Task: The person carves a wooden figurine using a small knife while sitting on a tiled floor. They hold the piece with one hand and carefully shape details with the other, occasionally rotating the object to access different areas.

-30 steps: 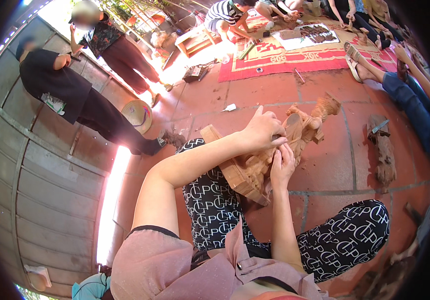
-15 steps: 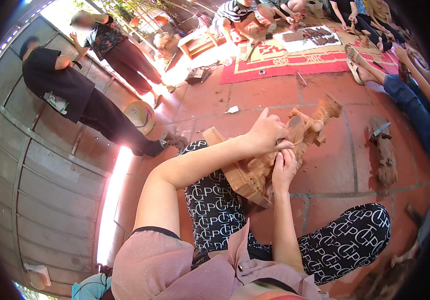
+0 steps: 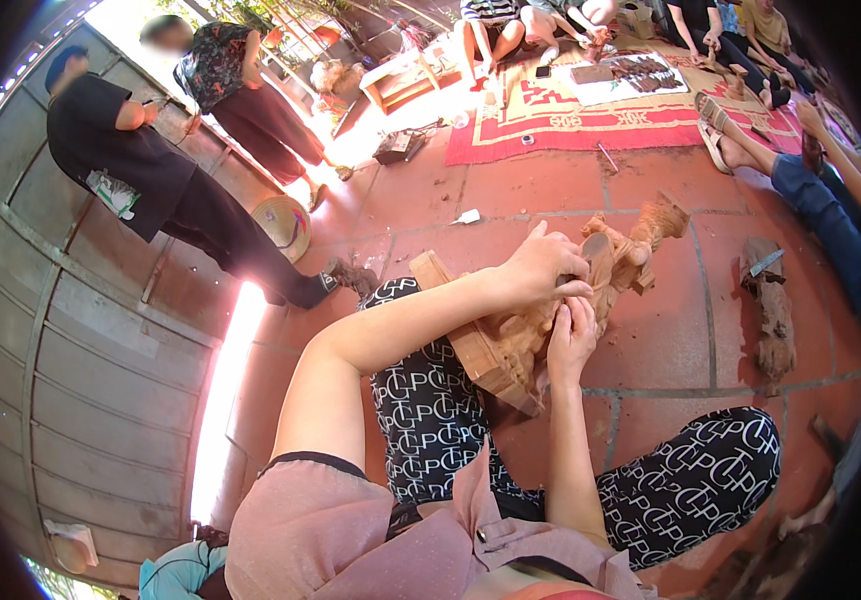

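A pale brown wood carving (image 3: 517, 345) lies slantwise across my bent leg. Its flat block base is by my knee, and its carved far end (image 3: 658, 222) points away to the right. My left hand (image 3: 547, 268) is over the middle of the carving, fingers curled closed. Just below it, my right hand (image 3: 572, 338) is against the carving's near side with its fingertips pinched together. The fingertips of both hands nearly meet over the wood. Whatever small thing is between them is hidden by the fingers.
Right of me on the red tiles lies a dark wood piece (image 3: 775, 320) with a light flat item on it. A small white bottle (image 3: 466, 217) lies beyond the carving. A conical hat (image 3: 281, 228) is by two standing people. Others sit around a red-patterned mat (image 3: 550, 125).
My hands stay at the same spot on the carving, with only a slight shift of the left. The standing person in the patterned shirt has lowered a raised hand; a seated person in stripes has straightened up.
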### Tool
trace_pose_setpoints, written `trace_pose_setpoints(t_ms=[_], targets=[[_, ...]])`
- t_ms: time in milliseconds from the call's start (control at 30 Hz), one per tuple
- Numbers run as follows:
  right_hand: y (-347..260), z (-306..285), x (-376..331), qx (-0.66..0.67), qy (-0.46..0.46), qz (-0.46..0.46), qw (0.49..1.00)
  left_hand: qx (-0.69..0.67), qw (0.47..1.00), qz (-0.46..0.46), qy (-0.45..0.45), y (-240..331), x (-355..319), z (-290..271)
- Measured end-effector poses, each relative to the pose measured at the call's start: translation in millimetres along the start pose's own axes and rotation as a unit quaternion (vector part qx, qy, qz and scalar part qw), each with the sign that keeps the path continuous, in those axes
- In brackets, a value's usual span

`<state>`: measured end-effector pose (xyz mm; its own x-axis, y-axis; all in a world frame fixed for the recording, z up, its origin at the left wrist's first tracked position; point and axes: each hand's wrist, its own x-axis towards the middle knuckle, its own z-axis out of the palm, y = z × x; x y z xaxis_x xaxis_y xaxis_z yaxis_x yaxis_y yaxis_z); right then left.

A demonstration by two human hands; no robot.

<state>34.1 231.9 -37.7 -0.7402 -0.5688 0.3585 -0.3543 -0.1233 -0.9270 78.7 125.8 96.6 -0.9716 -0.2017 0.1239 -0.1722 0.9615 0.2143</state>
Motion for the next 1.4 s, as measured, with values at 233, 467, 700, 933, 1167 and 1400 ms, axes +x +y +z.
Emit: trace_pose_setpoints(t_ms=[233, 467, 700, 933, 1167, 1400], targets=[[8.5, 2.7, 1.9, 0.002, -0.002, -0.025, 1.0, 0.03, 0.996, -0.066, -0.059, -2.7, -6.1, -9.4], [2.4, 1.6, 1.2, 0.009, 0.009, -0.019, 1.0, -0.013, 1.0, -0.017, -0.001, 3.4, 1.7, -1.6], [9.4, 3.4, 2.6, -0.009, 0.01, -0.016, 1.0, 0.099, 0.994, -0.032, -0.037, -2.4, 2.5, -5.2], [2.9, 1.3, 3.3, 0.011, 0.014, -0.012, 1.0, 0.056, 0.998, 0.038, 0.007, -1.9, 4.5, -0.8], [7.7, 5.2, 2.4, -0.001, 0.02, -0.026, 0.999, 0.098, 0.995, 0.008, 0.007, -11.7, 3.8, 1.3], [5.0, 2.2, 3.1, 0.015, 0.02, -0.016, 1.0, 0.05, 0.999, 0.019, -0.009, -6.3, 2.5, 1.4]])
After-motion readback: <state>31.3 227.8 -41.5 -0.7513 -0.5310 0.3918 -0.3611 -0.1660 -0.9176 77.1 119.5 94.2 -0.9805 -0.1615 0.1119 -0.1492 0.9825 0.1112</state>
